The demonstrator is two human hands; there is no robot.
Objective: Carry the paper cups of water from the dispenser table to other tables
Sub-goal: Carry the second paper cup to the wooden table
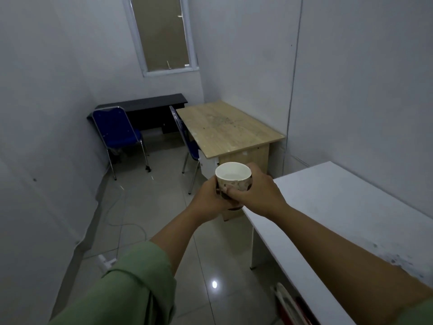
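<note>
From the head view: paper cup point(233, 178) held out in front at arm's length, upright, over the tiled floor point(164, 207) and just beside the near corner of the white table point(339, 207). Left hand point(210, 195) closed around the lower left side of the cup, right hand point(255, 186) closed over its right side and front, fingers point(230, 192) overlapping low on the wall; both clamped on the cup, rim left free. Inside, a pale level of water seen well below the rim, though exact depth hard to tell in the dim light. Beyond the cup, a wooden table point(229, 130) against the right wall, with a blue chair point(187, 146) tucked at its left edge; farther back, a black desk point(145, 105) under the window with a second blue chair point(117, 127) before it. A white cable point(131, 221) lying across the floor on the left. Judged as the carrying step, not yet at a set-down. To be done well: cup kept level, grip firm but not squeezing, since thin paper walls would buckle and push water up; slow even steps on the glossy tiles, keeping clear of the cable; cup lowered flat on the chosen top, well in from the edge, then fingers opened only after the base sat fully.
</note>
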